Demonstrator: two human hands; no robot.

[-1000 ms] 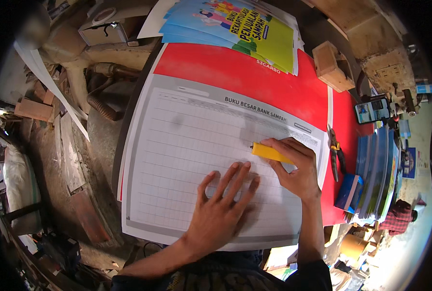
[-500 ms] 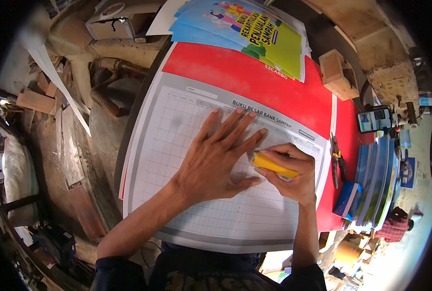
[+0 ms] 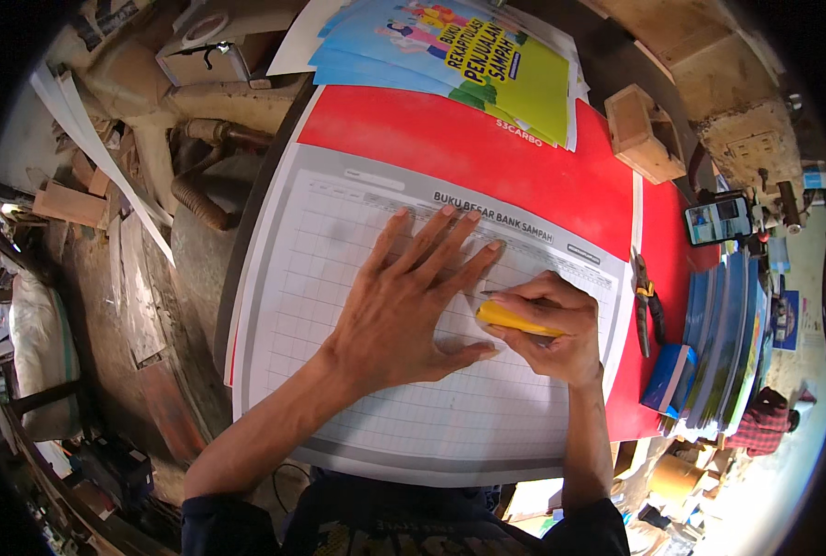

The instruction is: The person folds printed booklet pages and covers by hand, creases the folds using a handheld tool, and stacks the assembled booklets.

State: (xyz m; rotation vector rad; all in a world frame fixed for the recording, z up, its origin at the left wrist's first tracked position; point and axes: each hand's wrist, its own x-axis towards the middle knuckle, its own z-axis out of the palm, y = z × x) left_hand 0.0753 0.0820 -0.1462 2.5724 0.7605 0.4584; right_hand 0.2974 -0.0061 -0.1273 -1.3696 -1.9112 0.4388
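Your left hand [image 3: 399, 310] lay over the middle of the large printed sheet [image 3: 450, 417], fingers straight and spread, thumb out toward the right; how hard it pressed you could not tell from above. Just right of it your right hand [image 3: 556, 329] had its fingers closed around a yellow tool [image 3: 521, 318], whose left end sat over the sheet between your left thumb and forefinger, its tip too small to make out. With that end so near the spread fingers, a slip leftward could have caught your thumb or forefinger, and a light left palm could have let the sheet skid or crease under the tool. As for edges, the sheet's left side ran close to the dark table edge [image 3: 249, 250], with the floor beyond, and its near side reached toward your body, so leaning in could have buckled it. On the far side, a red band of board [image 3: 376, 120] gave room up to the fanned booklets [image 3: 524, 69]. To the right, room was tighter: pliers [image 3: 647, 306] lay just beside the sheet, with a small blue box [image 3: 669, 378] and a row of stacked booklets [image 3: 714, 334] farther right, where a wide elbow swing could have knocked them.
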